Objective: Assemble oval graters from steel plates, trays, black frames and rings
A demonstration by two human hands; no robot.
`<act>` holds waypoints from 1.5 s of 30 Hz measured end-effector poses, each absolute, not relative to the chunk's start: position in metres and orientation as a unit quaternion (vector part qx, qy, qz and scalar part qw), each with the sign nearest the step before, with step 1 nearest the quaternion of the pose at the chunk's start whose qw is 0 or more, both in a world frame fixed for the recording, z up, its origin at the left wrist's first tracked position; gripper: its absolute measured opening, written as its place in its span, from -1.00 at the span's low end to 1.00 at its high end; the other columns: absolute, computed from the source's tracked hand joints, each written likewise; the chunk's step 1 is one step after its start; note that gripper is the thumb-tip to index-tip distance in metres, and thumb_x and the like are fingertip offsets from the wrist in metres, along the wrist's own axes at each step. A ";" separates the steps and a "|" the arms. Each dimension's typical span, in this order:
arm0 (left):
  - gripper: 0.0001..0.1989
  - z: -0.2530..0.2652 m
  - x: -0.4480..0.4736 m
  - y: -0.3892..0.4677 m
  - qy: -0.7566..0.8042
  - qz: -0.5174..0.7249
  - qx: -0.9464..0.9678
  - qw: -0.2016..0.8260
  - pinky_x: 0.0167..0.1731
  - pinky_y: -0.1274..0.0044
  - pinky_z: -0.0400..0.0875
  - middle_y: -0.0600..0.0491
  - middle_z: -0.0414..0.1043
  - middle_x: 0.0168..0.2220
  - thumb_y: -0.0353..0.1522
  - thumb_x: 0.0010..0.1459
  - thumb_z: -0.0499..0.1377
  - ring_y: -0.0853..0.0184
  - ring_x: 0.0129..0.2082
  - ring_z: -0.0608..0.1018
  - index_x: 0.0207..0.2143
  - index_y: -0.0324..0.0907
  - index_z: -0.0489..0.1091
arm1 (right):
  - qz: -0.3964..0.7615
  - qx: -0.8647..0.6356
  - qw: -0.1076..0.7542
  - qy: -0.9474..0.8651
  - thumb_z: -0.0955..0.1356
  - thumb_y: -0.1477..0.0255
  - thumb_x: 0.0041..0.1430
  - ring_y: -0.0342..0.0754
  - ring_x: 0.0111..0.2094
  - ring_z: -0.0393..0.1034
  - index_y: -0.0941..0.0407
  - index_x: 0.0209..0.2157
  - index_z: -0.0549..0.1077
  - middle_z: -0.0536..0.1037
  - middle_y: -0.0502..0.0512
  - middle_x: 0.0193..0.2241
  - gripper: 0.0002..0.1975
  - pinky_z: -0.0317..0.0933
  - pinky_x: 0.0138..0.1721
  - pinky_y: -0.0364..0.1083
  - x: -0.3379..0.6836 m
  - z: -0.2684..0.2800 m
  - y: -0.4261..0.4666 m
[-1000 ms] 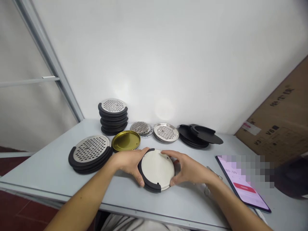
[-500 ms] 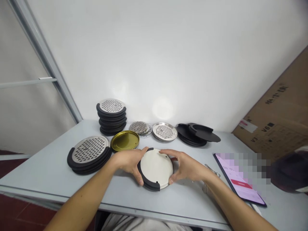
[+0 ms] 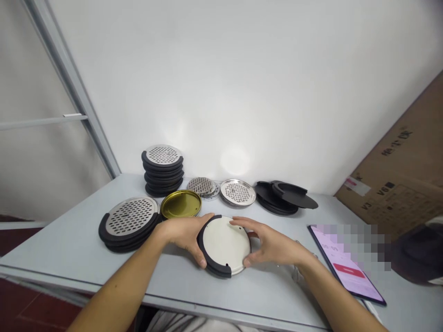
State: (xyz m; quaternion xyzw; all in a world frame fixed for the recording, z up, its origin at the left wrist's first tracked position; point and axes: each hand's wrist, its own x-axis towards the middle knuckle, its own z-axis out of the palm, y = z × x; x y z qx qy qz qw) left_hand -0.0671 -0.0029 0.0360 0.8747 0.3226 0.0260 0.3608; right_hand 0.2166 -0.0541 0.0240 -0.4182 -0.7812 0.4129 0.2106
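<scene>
Between my hands, near the table's front, is a round disc (image 3: 225, 245) with a cream face, small dark holes at its edge and a black curved rim along its left side. My left hand (image 3: 189, 237) grips that black rim, thumb toward me and fingers at the far side. My right hand (image 3: 268, 240) curves round the opposite edge, its thumb at the near right and its index fingertip over the far edge; the other fingers are partly hidden. Just beyond my left hand lies a gold round plate (image 3: 182, 204) on a small stack.
Black-rimmed perforated discs stand in a near stack (image 3: 129, 221) and a taller far stack (image 3: 162, 168). Along the wall lie small grater discs (image 3: 200, 185), silver perforated plates (image 3: 238, 192) and black round parts (image 3: 282, 196). A tablet (image 3: 348, 265) and a cardboard box (image 3: 391, 170) are at right.
The whole view has shifted slightly, so everything sits a little lower. Both hands stay around the disc; my right index finger is lifted slightly from its face.
</scene>
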 end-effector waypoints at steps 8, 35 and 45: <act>-0.08 0.043 -0.066 -0.006 0.438 -0.017 0.796 0.416 -0.48 0.47 0.40 -0.09 0.47 -0.09 0.03 0.00 0.21 0.19 -0.43 0.59 0.30 -0.08 -0.07 | 0.390 -0.527 0.236 -0.717 0.36 0.24 0.15 0.05 -0.17 0.45 0.08 0.10 0.35 0.52 0.19 -0.09 -0.51 0.37 -0.15 0.04 0.231 0.013 -0.043; -0.57 0.042 -0.056 -0.003 0.483 0.079 0.767 0.415 -0.52 0.55 0.20 0.09 0.38 -0.48 0.00 -0.03 0.22 0.34 -0.51 0.43 -0.40 -0.19 0.34 | 0.543 -0.463 0.280 -0.642 0.39 0.35 0.10 0.02 -0.19 0.41 0.13 -0.05 0.51 0.58 0.14 -0.21 -0.64 0.24 -0.15 -0.03 0.222 0.017 -0.040; -0.66 0.065 -0.044 -0.016 0.362 0.251 0.766 0.467 -0.46 0.60 0.15 0.19 0.18 -0.48 -0.13 0.01 0.29 0.45 -0.48 0.26 -0.33 -0.19 0.32 | 0.587 -0.364 0.330 -0.644 0.44 0.56 -0.07 -0.03 -0.20 0.39 0.13 -0.17 0.49 0.55 0.07 -0.24 -0.66 0.26 -0.14 -0.05 0.225 0.026 -0.041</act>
